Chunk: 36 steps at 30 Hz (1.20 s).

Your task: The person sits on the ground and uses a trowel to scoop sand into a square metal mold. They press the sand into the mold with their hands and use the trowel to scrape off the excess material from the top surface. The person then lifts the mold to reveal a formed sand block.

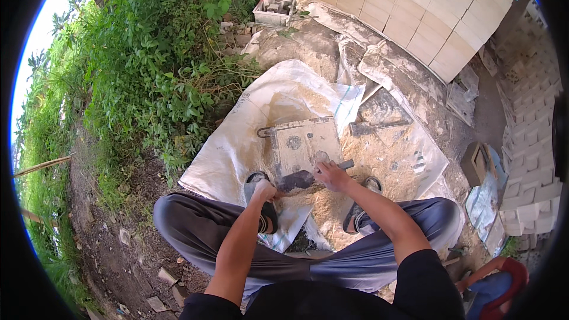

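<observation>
A pale, dusty rectangular block or plate [323, 136] with round dark marks lies flat in front of me, a metal loop handle [265, 133] at its left corner. At its near edge, my right hand [333, 176] is closed on a dark flat-bladed tool [296, 181]. A grey handle end sticks out to the right of that hand, in line with the blade. My left hand [264, 191] is closed by the blade's left end, over my left sandal; its grip is hidden. A hammer-like tool [379, 127] lies beyond, to the right.
A white woven sheet [219, 163] strewn with tan crumbs or dust [385, 169] lies under everything. Green bushes [160, 53] grow at left. Stacked pale blocks [409, 12] stand at far right, a crate [274, 10] at the back. Another person [498, 287] is at lower right.
</observation>
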{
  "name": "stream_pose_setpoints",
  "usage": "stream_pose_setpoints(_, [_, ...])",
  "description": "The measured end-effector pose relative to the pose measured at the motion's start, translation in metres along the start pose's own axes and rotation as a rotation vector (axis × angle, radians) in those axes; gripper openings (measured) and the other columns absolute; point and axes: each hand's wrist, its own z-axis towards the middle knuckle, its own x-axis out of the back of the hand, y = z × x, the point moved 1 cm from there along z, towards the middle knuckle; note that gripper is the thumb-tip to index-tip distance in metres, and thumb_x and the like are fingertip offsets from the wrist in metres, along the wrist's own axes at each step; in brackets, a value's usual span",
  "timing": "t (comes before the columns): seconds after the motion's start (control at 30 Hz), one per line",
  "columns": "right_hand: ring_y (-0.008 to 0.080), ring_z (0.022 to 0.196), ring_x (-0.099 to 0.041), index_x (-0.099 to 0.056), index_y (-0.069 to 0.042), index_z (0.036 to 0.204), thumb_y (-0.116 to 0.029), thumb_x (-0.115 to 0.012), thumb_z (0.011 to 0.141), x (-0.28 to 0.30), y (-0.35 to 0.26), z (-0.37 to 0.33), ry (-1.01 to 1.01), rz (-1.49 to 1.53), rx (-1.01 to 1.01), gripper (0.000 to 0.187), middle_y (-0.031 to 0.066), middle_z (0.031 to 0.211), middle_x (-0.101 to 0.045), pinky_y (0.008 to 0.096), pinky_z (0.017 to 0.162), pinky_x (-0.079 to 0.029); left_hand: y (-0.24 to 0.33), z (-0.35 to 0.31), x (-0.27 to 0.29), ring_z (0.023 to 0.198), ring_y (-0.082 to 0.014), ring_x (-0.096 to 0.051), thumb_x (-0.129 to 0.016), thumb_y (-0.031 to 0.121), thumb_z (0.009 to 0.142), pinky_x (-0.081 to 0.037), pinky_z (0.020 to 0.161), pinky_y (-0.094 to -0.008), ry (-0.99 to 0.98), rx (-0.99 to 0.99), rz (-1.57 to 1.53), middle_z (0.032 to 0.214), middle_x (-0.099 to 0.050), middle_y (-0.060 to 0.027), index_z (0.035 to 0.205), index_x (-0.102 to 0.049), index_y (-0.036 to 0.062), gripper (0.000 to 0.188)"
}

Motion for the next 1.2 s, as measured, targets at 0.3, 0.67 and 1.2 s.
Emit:
stream_pose_setpoints(0.3, [0.0226, 0.094, -0.056, -0.059, -0.009, 0.102, -0.028, -0.051, 0.089, 0.067, 0.077, 0.005, -0.076, -0.013, -0.396, 0.024, 0.0093, 0.093, -0.059, 0.0438, 0.088, -0.035, 0.114, 0.026, 0.024, 0.067, -0.0140, -0.064, -0.073, 0.025, 0.073, -0.050, 0.061, -0.0312, 0.182, -0.422, -0.117, 0.071, -0.068, -0.0085, 0.079, -0.069, 0.0040, 0.022])
stream_pose_setpoints(0.67, [0.0242, 0.099, -0.054, -0.070, -0.010, 0.088, -0.049, -0.056, 0.083, 0.086, 0.190, 0.045, 0.006, 0.002, -0.824, 0.042, 0.0074, 0.088, -0.066, 0.0481, 0.096, -0.025, 0.261, 0.082, 0.056, 0.088, -0.0264, -0.060, -0.077, 0.004, 0.062, -0.048, 0.076, -0.0332, 0.926, -1.100, 0.211, 0.097, -0.063, -0.0138, 0.099, -0.063, 0.0004, 0.040])
stream_pose_setpoints(1.2, [0.0223, 0.100, -0.052, -0.072, -0.013, 0.091, -0.064, -0.062, 0.067, 0.071, 0.201, 0.052, -0.045, -0.075, -0.830, 0.057, 0.0084, 0.088, -0.066, 0.0447, 0.097, -0.025, 0.269, 0.096, 0.057, 0.104, -0.0300, -0.053, -0.082, 0.013, 0.055, -0.043, 0.089, -0.0372, 0.515, -0.916, 0.371, 0.101, -0.060, -0.0132, 0.111, -0.061, 0.0007, 0.061])
